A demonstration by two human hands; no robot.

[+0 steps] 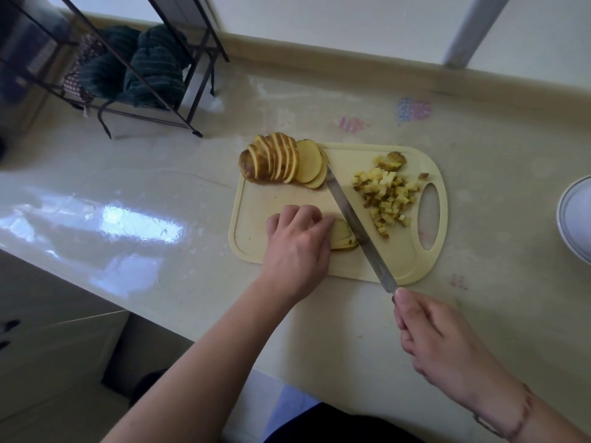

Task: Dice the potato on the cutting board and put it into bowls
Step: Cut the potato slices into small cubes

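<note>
**Desk:** What does the frame show?

**Photographer:** A person mid-dice at a pale counter. At centre frame the left hand (297,241) presses curled fingertips on a small stack of potato slices (342,238) on the cream cutting board (256,199). The right hand (428,334), lower right, is clenched round the handle of a long knife (355,219); the blade runs diagonally up the board, just beside the stack's right edge.

**Desk:** And the rest of the potato?

**Photographer:** A fanned row of uncut slices (281,163) sits at the board's upper left corner. A pile of diced cubes (387,193) lies on the right side, near the board's handle hole. A white bowl (575,219) is cropped at the right edge of the frame, well apart from the board, with nothing visible in it.

**Desk:** Which step, then?

**Photographer:** Cutting the held stack, by my reading; roughly a third of the potato looks diced. The next move calls for the blade to come down through the stack clear of the fingertips. I cannot tell whether the edge already touches potato.
</note>
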